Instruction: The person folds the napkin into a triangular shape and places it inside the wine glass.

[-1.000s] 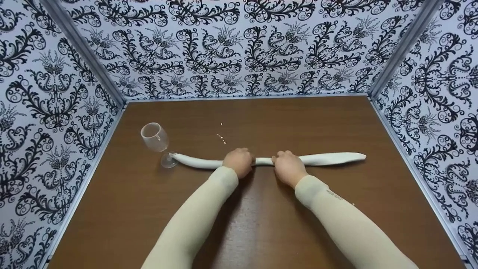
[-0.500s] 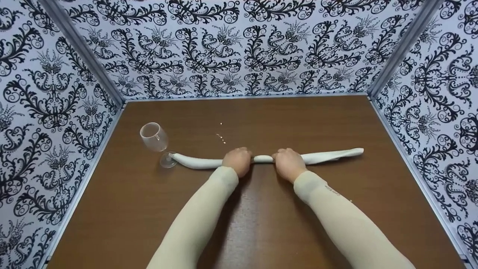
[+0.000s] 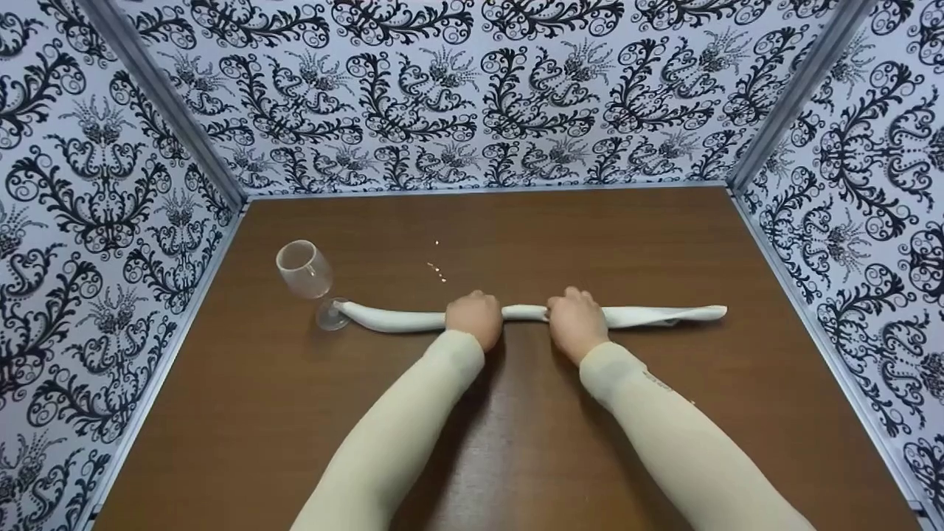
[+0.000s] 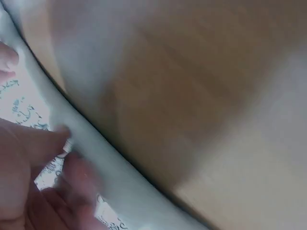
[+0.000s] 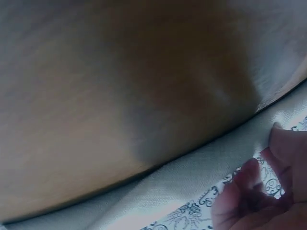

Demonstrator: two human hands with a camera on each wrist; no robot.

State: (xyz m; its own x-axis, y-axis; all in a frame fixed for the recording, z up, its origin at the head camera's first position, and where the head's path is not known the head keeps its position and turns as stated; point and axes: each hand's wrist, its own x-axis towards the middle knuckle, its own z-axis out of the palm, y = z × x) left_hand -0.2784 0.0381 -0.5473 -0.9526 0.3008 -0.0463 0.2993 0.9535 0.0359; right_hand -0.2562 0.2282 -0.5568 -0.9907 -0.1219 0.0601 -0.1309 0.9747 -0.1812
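Note:
A white cloth [image 3: 402, 321], rolled into a long narrow strip, lies across the table from left to right. Left of its middle, my left hand [image 3: 473, 318] holds the roll. My right hand [image 3: 577, 324] grips it a short way to the right, and a bare stretch of cloth shows between the two. Beyond the right hand the tail looks twisted and flatter, with a fold in it. In the left wrist view, thumb and fingers lie against the cloth roll [image 4: 112, 165]. The right wrist view shows the woven cloth [image 5: 201, 163] with thumb and fingertips at its edge.
A clear stemmed glass [image 3: 306, 273] stands at the left, and the cloth's left end reaches its foot. Small pale crumbs [image 3: 438, 273] lie on the brown table [image 3: 590, 236] behind the left hand. Patterned wall panels [image 3: 472, 96] enclose the back and sides.
Both hands have shifted slightly to the right along the roll. The cloth's right tail has turned and twisted, and its tip has dropped lower than half a second ago. The glass has stayed put.

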